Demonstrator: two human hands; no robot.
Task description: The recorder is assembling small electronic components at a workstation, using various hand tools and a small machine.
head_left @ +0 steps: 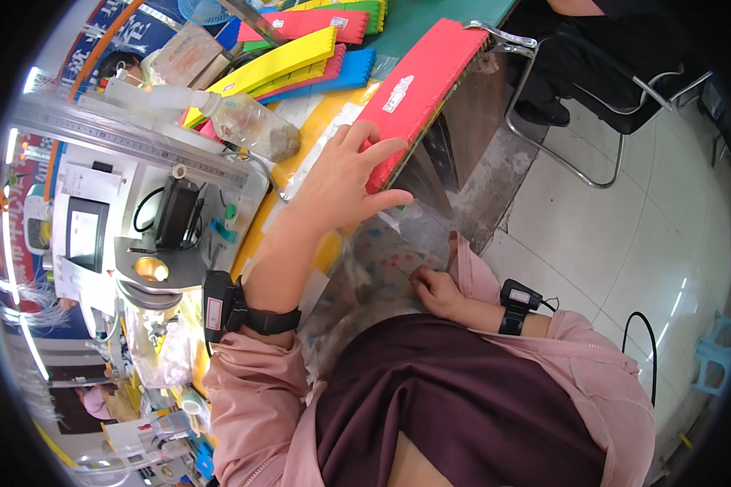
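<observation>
My left hand [341, 180] reaches over the near end of a long red flat piece [418, 85] with a small white label. Its fingers are spread, and the fingertips are at the red piece's near edge; whether they press on it I cannot tell. My right hand [437, 292] rests low on my lap beside the pink jacket edge, its fingers curled in a loose fist with nothing showing in them. Left of the red piece lie yellow strips [272, 65] with notched ends, fanned over a blue strip [333, 77].
A clear plastic bottle [252, 123] lies beside my left hand. A metal ruler-like rail [130, 138] and a machine with a small screen [86, 234] stand at the left. A metal-framed chair [617, 89] is at the far right, and a blue stool [716, 355] at the right.
</observation>
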